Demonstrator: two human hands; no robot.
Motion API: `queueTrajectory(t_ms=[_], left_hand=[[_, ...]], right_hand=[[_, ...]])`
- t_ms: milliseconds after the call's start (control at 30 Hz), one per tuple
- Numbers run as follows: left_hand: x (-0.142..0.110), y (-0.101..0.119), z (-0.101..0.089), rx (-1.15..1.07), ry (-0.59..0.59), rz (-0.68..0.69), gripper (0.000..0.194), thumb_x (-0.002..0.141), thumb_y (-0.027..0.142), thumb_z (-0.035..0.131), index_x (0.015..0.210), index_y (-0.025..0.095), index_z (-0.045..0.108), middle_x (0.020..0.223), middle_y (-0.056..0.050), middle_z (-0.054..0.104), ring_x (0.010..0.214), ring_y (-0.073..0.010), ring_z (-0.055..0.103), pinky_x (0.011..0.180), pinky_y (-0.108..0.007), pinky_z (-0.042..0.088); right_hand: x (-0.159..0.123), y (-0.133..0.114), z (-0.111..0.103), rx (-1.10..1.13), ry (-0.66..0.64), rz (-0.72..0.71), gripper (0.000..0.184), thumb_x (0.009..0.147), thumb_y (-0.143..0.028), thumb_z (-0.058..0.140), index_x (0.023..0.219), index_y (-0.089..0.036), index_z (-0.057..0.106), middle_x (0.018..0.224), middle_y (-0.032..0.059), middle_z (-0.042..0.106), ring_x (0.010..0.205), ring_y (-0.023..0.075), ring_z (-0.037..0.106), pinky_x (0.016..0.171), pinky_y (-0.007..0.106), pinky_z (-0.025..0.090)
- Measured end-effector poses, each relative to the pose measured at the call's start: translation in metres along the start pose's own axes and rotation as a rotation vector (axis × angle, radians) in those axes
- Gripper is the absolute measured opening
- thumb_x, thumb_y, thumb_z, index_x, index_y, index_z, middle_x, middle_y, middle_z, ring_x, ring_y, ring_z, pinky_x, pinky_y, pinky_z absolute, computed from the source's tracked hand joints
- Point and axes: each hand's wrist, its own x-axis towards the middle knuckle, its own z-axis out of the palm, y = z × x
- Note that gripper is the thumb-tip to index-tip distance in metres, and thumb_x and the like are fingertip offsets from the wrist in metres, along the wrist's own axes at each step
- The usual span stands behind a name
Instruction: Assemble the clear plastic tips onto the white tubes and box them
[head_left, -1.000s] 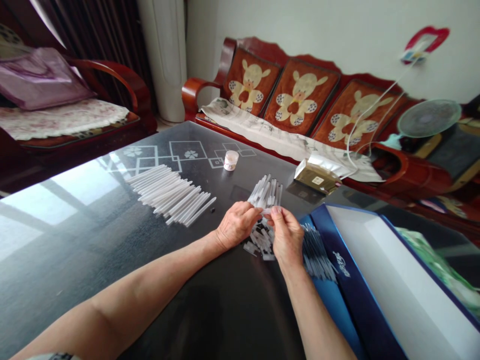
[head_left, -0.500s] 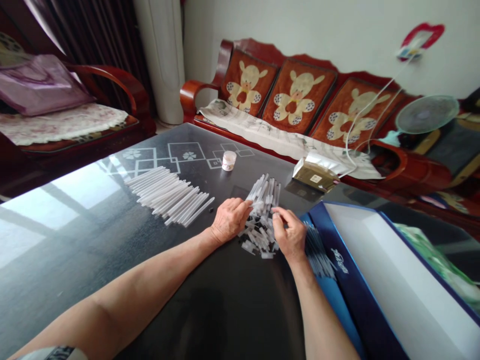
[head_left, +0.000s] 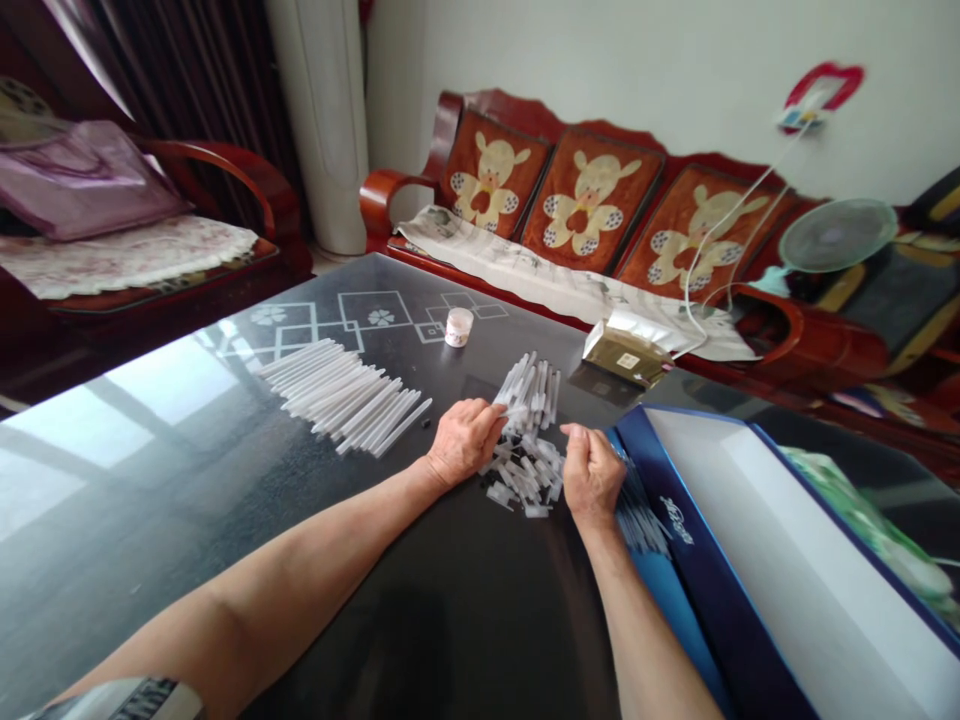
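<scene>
My left hand [head_left: 466, 440] is closed, its fingertips pinching a small clear plastic piece [head_left: 514, 411] that looks like a pen cap. Just beyond it, translucent pen barrels [head_left: 536, 385] lie bundled side by side. A loose heap of clear pen caps [head_left: 527, 470] sits between my two hands. Curled shut at the heap's right edge, my right hand [head_left: 592, 472] hides whatever its fingers may hold. Over to the left, a row of whitish pen barrels [head_left: 345, 395] is spread on the dark table [head_left: 420, 600], with a tiny black piece [head_left: 426, 423] beside it.
A small round white tub [head_left: 458, 327] stands toward the far side. Behind the heap is a tissue box [head_left: 628, 350]. At the right stands a blue box [head_left: 720, 540] with a white inside; thin pen refills [head_left: 641, 515] lie against it on a blue surface.
My right hand has drawn back to the right, away from my left hand, and its fingers have curled in. My left hand keeps its pinch in nearly the same spot.
</scene>
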Motion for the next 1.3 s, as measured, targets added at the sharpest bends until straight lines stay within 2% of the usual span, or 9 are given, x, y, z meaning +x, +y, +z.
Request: queueTrajectory(t_ms=[167, 333, 500, 633, 700, 800, 900, 1033, 1300], left_hand=[[0.001, -0.001, -0.003, -0.028, 0.021, -0.003, 0.022, 0.093, 0.028, 0.045, 0.103, 0.016, 0.061, 0.081, -0.005, 0.059, 0.076, -0.0148, 0.055, 0.072, -0.028, 0.046], [0.002, 0.002, -0.003, 0.001, 0.026, -0.038, 0.023, 0.091, 0.031, 0.047, 0.103, 0.017, 0.062, 0.089, -0.007, 0.059, 0.079, -0.0158, 0.054, 0.073, -0.029, 0.047], [0.006, -0.003, -0.008, 0.112, -0.118, -0.067, 0.024, 0.092, 0.030, 0.045, 0.099, 0.018, 0.064, 0.083, -0.007, 0.058, 0.075, -0.0169, 0.053, 0.071, -0.030, 0.048], [0.023, -0.044, -0.048, 0.254, -0.220, -0.222, 0.023, 0.092, 0.030, 0.046, 0.102, 0.020, 0.064, 0.088, -0.005, 0.059, 0.083, -0.0170, 0.055, 0.077, -0.028, 0.047], [0.032, -0.077, -0.078, 0.342, -0.239, -0.364, 0.024, 0.092, 0.032, 0.046, 0.102, 0.020, 0.065, 0.094, -0.005, 0.060, 0.090, -0.0171, 0.055, 0.080, -0.027, 0.045], [0.040, -0.128, -0.123, 0.473, -0.307, -0.679, 0.027, 0.093, 0.032, 0.044, 0.104, 0.020, 0.066, 0.101, -0.005, 0.060, 0.093, -0.0170, 0.055, 0.085, -0.028, 0.043], [0.037, -0.163, -0.150, 0.514, -0.335, -0.801, 0.027, 0.090, 0.028, 0.047, 0.098, 0.014, 0.069, 0.097, -0.009, 0.061, 0.091, -0.0208, 0.056, 0.081, -0.032, 0.044], [0.026, -0.179, -0.154, 0.516, -0.396, -0.884, 0.023, 0.087, 0.025, 0.050, 0.089, 0.012, 0.069, 0.085, -0.007, 0.062, 0.088, -0.0203, 0.057, 0.080, -0.033, 0.045], [0.024, -0.175, -0.149, 0.532, -0.457, -0.933, 0.021, 0.082, 0.024, 0.052, 0.083, 0.012, 0.070, 0.087, -0.009, 0.065, 0.091, -0.0247, 0.060, 0.079, -0.035, 0.047]], right_hand=[[-0.016, 0.001, 0.004, -0.084, 0.008, -0.087, 0.032, 0.092, -0.028, 0.039, 0.091, -0.014, 0.068, 0.084, 0.0104, 0.066, 0.080, 0.0197, 0.062, 0.076, 0.032, 0.048], [-0.026, -0.001, 0.006, -0.032, 0.079, -0.157, 0.023, 0.089, -0.024, 0.046, 0.094, -0.015, 0.066, 0.090, 0.0113, 0.065, 0.086, 0.0214, 0.061, 0.082, 0.035, 0.048], [-0.024, 0.004, 0.006, -0.007, 0.103, -0.177, 0.020, 0.086, -0.024, 0.050, 0.091, -0.015, 0.066, 0.088, 0.0104, 0.065, 0.083, 0.0212, 0.062, 0.077, 0.033, 0.049], [-0.024, 0.007, 0.007, -0.004, 0.108, -0.184, 0.017, 0.085, -0.023, 0.052, 0.090, -0.016, 0.066, 0.087, 0.0088, 0.065, 0.082, 0.0201, 0.062, 0.077, 0.032, 0.048], [-0.024, 0.008, 0.008, -0.001, 0.107, -0.191, 0.017, 0.085, -0.023, 0.052, 0.090, -0.016, 0.066, 0.087, 0.0081, 0.065, 0.082, 0.0197, 0.061, 0.078, 0.031, 0.048], [-0.023, 0.008, 0.009, 0.006, 0.106, -0.200, 0.016, 0.085, -0.023, 0.052, 0.090, -0.016, 0.066, 0.086, 0.0078, 0.065, 0.082, 0.0194, 0.061, 0.079, 0.031, 0.048], [-0.023, 0.007, 0.010, 0.011, 0.099, -0.207, 0.016, 0.085, -0.023, 0.052, 0.089, -0.016, 0.066, 0.085, 0.0077, 0.065, 0.081, 0.0192, 0.061, 0.078, 0.031, 0.048], [-0.023, 0.006, 0.009, 0.009, 0.093, -0.199, 0.016, 0.086, -0.023, 0.051, 0.089, -0.016, 0.065, 0.085, 0.0077, 0.065, 0.081, 0.0193, 0.061, 0.078, 0.031, 0.048], [-0.024, 0.007, 0.012, 0.031, 0.103, -0.183, 0.017, 0.085, -0.022, 0.051, 0.088, -0.016, 0.066, 0.084, 0.0081, 0.064, 0.081, 0.0193, 0.061, 0.077, 0.031, 0.049]])
